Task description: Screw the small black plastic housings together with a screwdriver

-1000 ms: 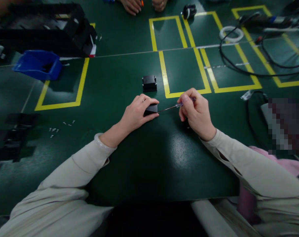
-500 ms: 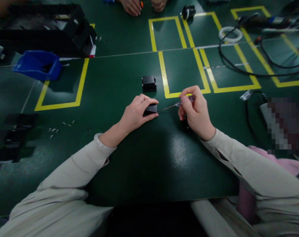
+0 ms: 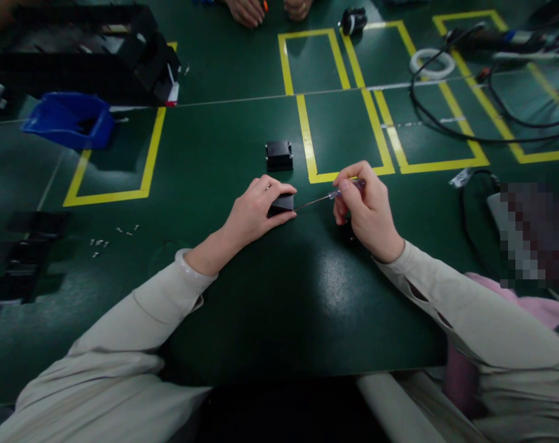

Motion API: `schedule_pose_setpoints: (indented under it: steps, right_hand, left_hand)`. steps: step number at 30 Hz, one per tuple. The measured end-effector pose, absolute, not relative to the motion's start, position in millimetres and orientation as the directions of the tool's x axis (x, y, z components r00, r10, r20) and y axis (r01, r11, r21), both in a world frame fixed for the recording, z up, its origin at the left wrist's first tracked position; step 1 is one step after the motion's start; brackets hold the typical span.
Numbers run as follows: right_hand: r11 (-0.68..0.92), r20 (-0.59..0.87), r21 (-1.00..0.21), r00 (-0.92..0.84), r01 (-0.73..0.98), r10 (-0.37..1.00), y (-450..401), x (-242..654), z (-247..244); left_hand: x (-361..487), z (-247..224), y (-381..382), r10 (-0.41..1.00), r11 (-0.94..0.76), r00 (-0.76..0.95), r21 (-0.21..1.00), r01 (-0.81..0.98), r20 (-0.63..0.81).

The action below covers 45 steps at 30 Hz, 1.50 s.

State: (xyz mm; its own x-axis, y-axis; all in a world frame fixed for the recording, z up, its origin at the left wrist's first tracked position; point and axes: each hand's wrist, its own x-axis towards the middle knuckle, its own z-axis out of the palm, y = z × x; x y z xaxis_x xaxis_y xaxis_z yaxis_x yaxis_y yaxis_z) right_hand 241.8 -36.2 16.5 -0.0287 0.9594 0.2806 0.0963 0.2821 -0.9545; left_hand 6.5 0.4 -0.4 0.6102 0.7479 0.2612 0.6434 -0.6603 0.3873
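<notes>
My left hand (image 3: pixel 260 206) grips a small black block (image 3: pixel 283 204) on the green table, thumb and forefinger around it. In my right hand (image 3: pixel 363 203) is a screwdriver (image 3: pixel 337 193) with a clear purplish handle, its fingers closed about it. The thin shaft points left, and its tip meets the right end of the held block near my left thumb. Just beyond stands a second black block (image 3: pixel 279 155) with shiny screws at its sides. Beneath my right hand a small dark object (image 3: pixel 348 229) is mostly hidden.
Several loose screws (image 3: pixel 99 243) lie at left, near dark parts (image 3: pixel 28 255). A blue bin (image 3: pixel 71 120) sits before a large black rack (image 3: pixel 85 55). Cables (image 3: pixel 446 129) and a white ring (image 3: pixel 431 64) are at right. Another person's hands (image 3: pixel 247 11) rest at the far edge.
Hardly anything differs. The view has shifted very slightly; both hands, the held block and the screwdriver keep their positions.
</notes>
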Motion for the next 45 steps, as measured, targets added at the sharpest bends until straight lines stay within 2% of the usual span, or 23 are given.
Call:
schedule_pose_setpoints:
  steps: [45]
  right_hand:
    - [0.272, 0.271, -0.959, -0.034, 0.077, 0.962, -34.6, 241.3, 14.7]
  left_hand:
    - [6.0, -1.3, 1.1, 0.746, -0.663, 0.609, 0.388, 0.64, 0.271]
